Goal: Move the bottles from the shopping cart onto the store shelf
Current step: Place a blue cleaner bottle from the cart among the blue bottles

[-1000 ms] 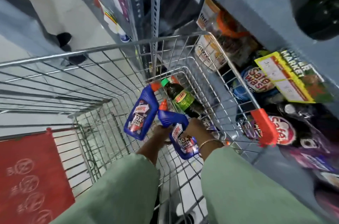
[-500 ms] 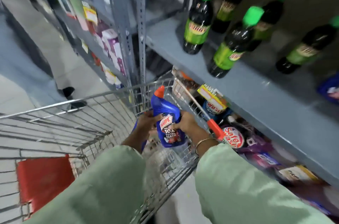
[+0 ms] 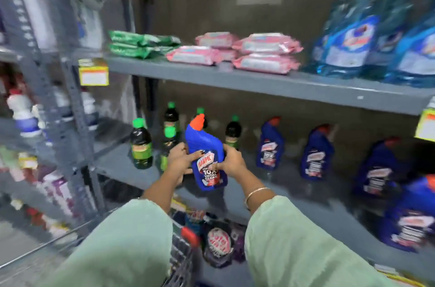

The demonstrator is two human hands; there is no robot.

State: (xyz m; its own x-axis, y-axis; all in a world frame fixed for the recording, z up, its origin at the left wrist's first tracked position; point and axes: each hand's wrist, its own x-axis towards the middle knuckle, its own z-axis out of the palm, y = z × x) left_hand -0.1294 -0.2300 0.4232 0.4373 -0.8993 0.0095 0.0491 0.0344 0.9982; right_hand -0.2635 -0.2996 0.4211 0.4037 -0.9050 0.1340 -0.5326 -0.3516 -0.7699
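I hold a blue Harpic bottle [image 3: 207, 159] with an orange-red cap upright between both hands, over the front of the grey store shelf [image 3: 282, 202]. My left hand [image 3: 181, 159] grips its left side and my right hand [image 3: 231, 163] its right side, thumb on the label. Several dark bottles with green caps [image 3: 141, 145] stand on the shelf just behind and to the left. Several more blue Harpic bottles [image 3: 316, 153] stand in a row to the right. Only a corner of the shopping cart [image 3: 181, 246] shows at the bottom, between my sleeves.
The shelf above [image 3: 259, 81] carries green and pink wipe packs [image 3: 266, 48] and blue spray bottles [image 3: 350, 35]. A grey perforated upright [image 3: 77, 122] divides off a left rack holding white bottles. Packets fill the shelf below [image 3: 217, 242].
Both hands have lifted the blue bottle out of the cart and up to shelf level. My view swung up from the cart to the shelves.
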